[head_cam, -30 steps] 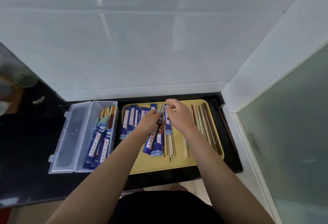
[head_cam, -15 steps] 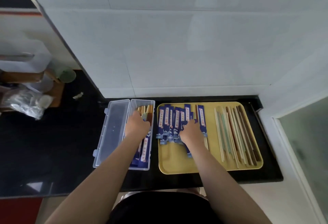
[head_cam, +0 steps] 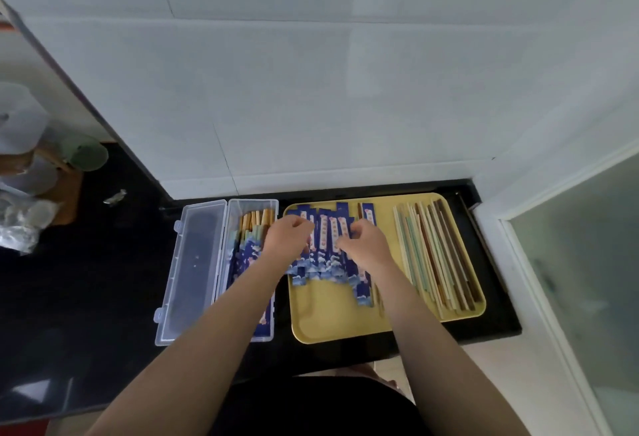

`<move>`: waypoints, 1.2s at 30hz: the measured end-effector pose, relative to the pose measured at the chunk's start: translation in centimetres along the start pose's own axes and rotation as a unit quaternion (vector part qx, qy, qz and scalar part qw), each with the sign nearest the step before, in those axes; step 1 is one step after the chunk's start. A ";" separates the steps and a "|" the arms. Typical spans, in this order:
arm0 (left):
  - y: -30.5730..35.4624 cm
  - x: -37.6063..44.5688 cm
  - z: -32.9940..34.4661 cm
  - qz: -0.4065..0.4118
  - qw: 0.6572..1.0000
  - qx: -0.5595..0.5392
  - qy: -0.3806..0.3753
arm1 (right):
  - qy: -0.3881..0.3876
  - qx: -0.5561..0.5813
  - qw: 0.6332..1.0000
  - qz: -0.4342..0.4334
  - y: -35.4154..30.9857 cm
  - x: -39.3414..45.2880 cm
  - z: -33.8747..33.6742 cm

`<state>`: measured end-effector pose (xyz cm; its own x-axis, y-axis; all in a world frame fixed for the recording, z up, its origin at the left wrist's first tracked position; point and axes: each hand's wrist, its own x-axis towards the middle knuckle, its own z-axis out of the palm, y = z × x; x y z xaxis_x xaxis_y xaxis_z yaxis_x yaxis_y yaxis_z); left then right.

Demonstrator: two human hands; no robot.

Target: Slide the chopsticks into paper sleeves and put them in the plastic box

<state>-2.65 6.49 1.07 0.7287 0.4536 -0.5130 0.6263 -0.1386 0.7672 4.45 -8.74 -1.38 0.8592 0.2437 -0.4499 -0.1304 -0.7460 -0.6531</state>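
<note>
A clear plastic box (head_cam: 253, 202) with its lid (head_cam: 193, 269) folded open to the left holds several sleeved chopsticks (head_cam: 246, 252). To its right, a yellow tray (head_cam: 332, 318) carries a fan of blue paper sleeves (head_cam: 326, 245) and a row of bare chopsticks (head_cam: 435, 255). My left hand (head_cam: 288, 238) hovers over the tray's left edge, fingers loosely curled, holding nothing. My right hand (head_cam: 366, 245) is on the sleeves with curled fingers; I cannot tell if it pinches one. A sleeved pair (head_cam: 363, 292) lies under my right wrist.
The tray and box sit on a black counter (head_cam: 86, 297) against a white tiled wall. Jars and a green cup (head_cam: 84, 155) stand at the far left. A frosted glass door (head_cam: 587, 280) borders the right.
My left hand left the plastic box and moved right, over the tray's left edge. My right hand stayed on the sleeves and curled its fingers.
</note>
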 end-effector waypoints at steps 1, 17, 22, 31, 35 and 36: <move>0.5 -0.3 0.7 -0.023 0.998 -0.041 -0.043 | -0.016 0.010 1.000 -0.024 -0.4 -0.2 -0.7; 2.9 -1.4 11.4 -0.069 0.981 -0.091 0.154 | -0.011 0.126 0.991 0.042 6.2 0.0 -12.5; 3.9 -2.3 14.7 0.196 0.948 0.244 0.057 | -0.076 0.094 0.993 -0.001 7.5 0.0 -14.2; 2.9 -3.0 18.1 0.051 0.982 0.180 -0.033 | -0.039 0.097 0.995 0.011 9.9 0.9 -14.3; 2.2 -3.0 17.9 0.012 0.992 0.124 -0.024 | -0.050 -0.120 0.990 0.046 12.9 1.7 -11.7; 2.1 -3.0 18.0 0.001 0.993 0.115 -0.027 | -0.059 -0.162 0.984 0.052 13.4 1.4 -10.8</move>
<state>1.47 -11.05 -2.71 0.7402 0.4053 -0.5365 0.6668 -0.3400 0.6631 9.22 -25.10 -4.20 0.7837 0.2120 -0.5839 -0.0331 -0.9244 -0.3800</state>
